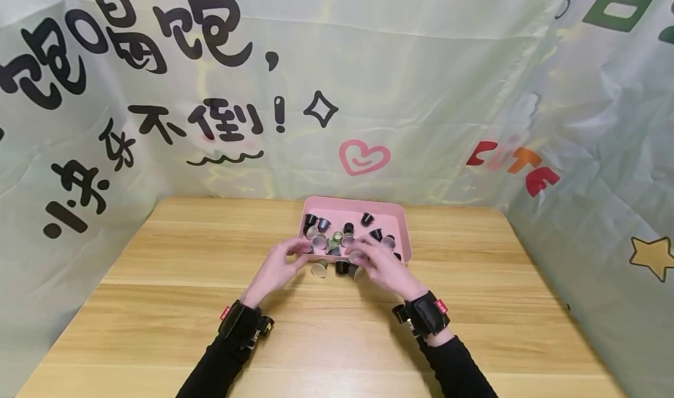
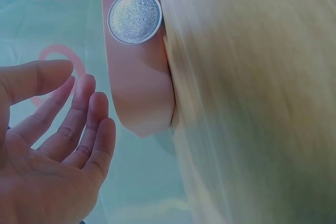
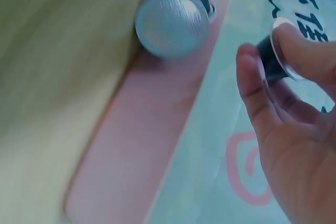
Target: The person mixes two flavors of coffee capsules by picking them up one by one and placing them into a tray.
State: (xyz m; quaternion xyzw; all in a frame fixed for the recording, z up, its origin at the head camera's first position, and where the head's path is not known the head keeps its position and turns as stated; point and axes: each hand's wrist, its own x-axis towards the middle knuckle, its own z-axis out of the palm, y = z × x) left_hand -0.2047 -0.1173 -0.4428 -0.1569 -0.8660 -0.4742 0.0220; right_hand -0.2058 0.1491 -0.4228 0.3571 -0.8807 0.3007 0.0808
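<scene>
A shallow pink tray [image 1: 387, 210] near the back of the table holds several coffee capsules, mostly black or grey, with a couple of green ones. My right hand [image 1: 387, 266] is over the tray's front right edge. Between thumb and fingers it pinches a dark coffee capsule [image 3: 270, 59] with a silvery rim. At the front left of the tray is my left hand [image 1: 279, 266]; in the left wrist view its fingers [image 2: 79, 114] are loosely bent and hold nothing. On the table against the tray's front wall sit a light-lidded capsule [image 1: 319, 268], a black capsule [image 1: 342, 267] and a grey capsule [image 1: 354, 271].
The wooden table [image 1: 326, 339] stretches out in front of the tray and to both sides. Behind it hangs a pale printed cloth [image 1: 421, 93] with black lettering and a pink heart, and more cloth encloses the left and right sides.
</scene>
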